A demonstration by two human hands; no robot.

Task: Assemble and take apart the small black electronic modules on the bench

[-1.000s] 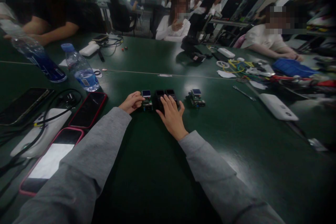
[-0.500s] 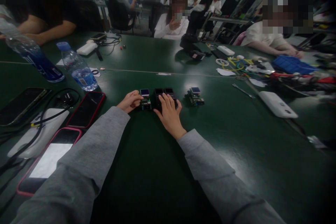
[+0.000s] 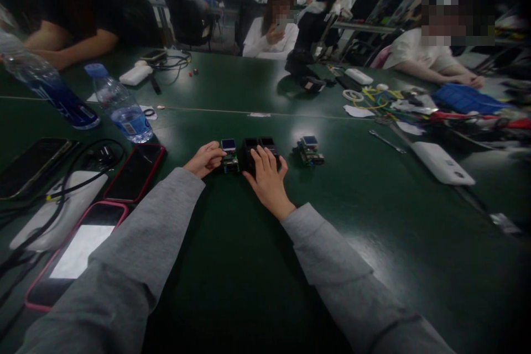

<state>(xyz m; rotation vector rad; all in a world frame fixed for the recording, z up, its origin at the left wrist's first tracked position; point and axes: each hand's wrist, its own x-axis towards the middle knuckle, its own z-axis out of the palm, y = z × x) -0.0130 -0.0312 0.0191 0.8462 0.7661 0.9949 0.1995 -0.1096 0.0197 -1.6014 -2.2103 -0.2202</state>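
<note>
Neither hand has shifted since a second ago. The left hand [image 3: 205, 159], fingers curled, touches a small green circuit board [image 3: 229, 157] with a square blue screen, mid-desk [image 3: 236, 254]; whether it grips is unclear. The right hand [image 3: 269, 181] lies flat, fingers spread, on two glossy black boxes [image 3: 250, 148]. A second board [image 3: 309, 151] stands apart.

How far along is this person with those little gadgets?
Lined up already: one screen module and two black boxes side by side. In hand: left hand touches that module, right hand rests on the boxes. Left: a second screen module stands apart, untouched.
</note>
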